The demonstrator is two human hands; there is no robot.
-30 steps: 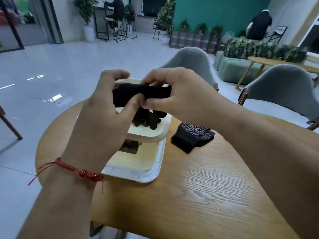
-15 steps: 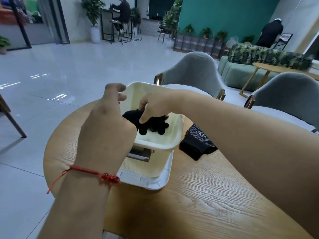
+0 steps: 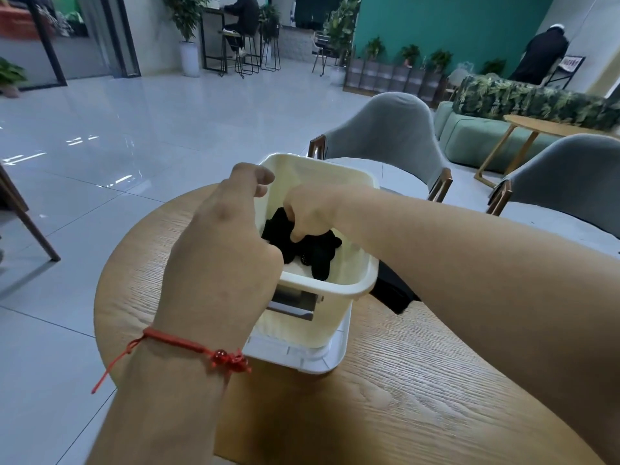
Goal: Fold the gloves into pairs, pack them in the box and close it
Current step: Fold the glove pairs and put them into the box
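A cream plastic box [image 3: 364, 278] stands on its white lid [image 3: 330, 360] on the round wooden table [image 3: 385, 397]. Inside it lies a folded pair of black gloves [image 3: 315, 251]. My right hand [image 3: 310, 213] reaches down into the box and its curled fingers grip the gloves. My left hand [image 3: 228, 239] hovers at the box's left rim with its fingers curled and nothing in them. Another black glove bundle [image 3: 392, 293] lies on the table just right of the box, mostly hidden behind my right forearm.
Two grey chairs [image 3: 389, 135] stand at the far side of the table, the other chair [image 3: 570, 182] to the right. A green sofa [image 3: 476, 139] and a side table [image 3: 543, 125] are behind them. Tiled floor lies left. People sit and stand far back.
Both hands held the folded gloves above the box a second ago. My right hand has since lowered them deep into the box, and my left hand has let go and moved to the left rim.
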